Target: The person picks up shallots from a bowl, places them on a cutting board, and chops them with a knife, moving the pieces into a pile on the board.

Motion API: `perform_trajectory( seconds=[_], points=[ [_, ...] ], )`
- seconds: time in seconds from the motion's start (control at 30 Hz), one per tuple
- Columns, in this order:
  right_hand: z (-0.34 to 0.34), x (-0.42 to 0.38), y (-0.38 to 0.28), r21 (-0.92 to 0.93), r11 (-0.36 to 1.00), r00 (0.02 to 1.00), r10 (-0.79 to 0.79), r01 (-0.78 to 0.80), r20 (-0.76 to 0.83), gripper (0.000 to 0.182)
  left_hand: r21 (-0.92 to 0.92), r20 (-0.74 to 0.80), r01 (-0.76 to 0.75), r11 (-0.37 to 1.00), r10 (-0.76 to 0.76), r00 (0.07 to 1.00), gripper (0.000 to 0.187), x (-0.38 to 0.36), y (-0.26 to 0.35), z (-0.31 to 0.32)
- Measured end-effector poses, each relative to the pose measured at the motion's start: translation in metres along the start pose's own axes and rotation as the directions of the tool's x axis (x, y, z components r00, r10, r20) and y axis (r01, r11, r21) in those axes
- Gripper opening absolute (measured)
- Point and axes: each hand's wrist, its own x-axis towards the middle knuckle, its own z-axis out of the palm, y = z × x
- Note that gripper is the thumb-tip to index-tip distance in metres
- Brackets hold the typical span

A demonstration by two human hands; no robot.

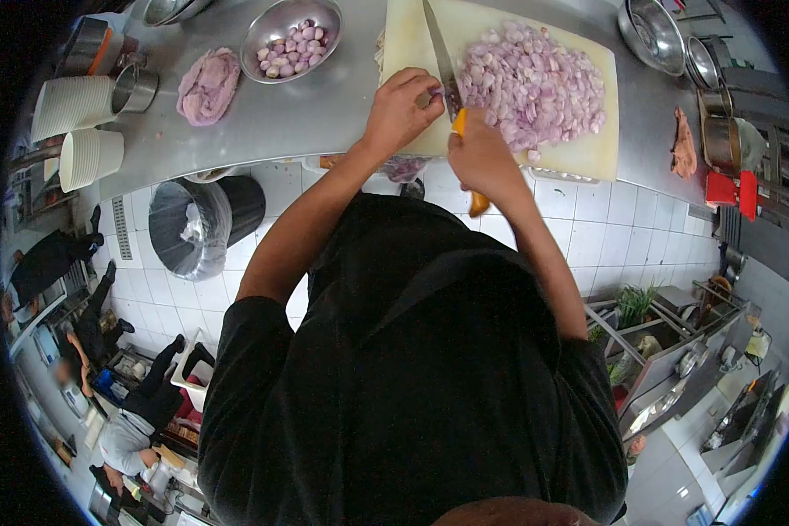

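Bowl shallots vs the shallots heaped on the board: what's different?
Bowl shallots look whole and rounded; board shallots are cut into small pieces. Bowl shallots make a small cluster; board shallots form a much wider heap. Both are pale purple and whitish.

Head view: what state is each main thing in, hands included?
Left hand: pinching a small purple shallot.
Right hand: closed around the knife.
Knife: held, blade pointing away from the person.
Cut shallots: heaped loosely.
Cutting board: partly covered.
Metal bowl: partly filled, seemingly whole shallots.
Pink bundle: crumpled.
Bin: open, lined.
White tubs: nested.
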Motion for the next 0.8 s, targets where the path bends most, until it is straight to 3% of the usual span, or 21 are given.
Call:
perform_trajectory(
  seconds=[0.07,0.27,0.47,0.57,0.67,0.8],
  points=[
    [0.029,0.028,0.032,-0.113,0.985,0.982,-0.140,0.126,-0.126,0.025,-0.018,0.003,0.005,1.000,-0.005,1.000,0.023,0.000,0.001,0.000],
    [-0.029,-0.010,-0.025,0.027,0.998,0.994,0.056,-0.059,0.094,0.029,-0.048,-0.034,-0.007,0.999,0.006,0.999,0.018,0.001,0.003,0.000],
    [-0.037,-0.020,-0.038,0.031,0.990,0.982,0.129,-0.135,0.137,0.030,-0.050,-0.029,-0.015,0.999,0.014,0.999,0.018,0.002,0.005,-0.002],
    [-0.024,-0.013,-0.029,0.037,0.995,0.992,0.094,-0.097,0.087,0.027,-0.057,-0.026,-0.002,0.998,0.001,1.000,0.018,0.002,0.005,-0.002],
    [0.031,0.033,0.031,-0.159,0.978,0.978,-0.159,0.137,-0.138,0.025,-0.064,-0.016,0.002,0.998,-0.003,1.000,0.018,0.001,0.005,-0.002],
    [0.026,0.034,0.031,-0.046,0.993,0.988,-0.111,0.107,-0.106,0.025,-0.033,0.018,0.010,0.999,-0.009,1.000,0.025,0.001,0.001,-0.002]
  ],
)
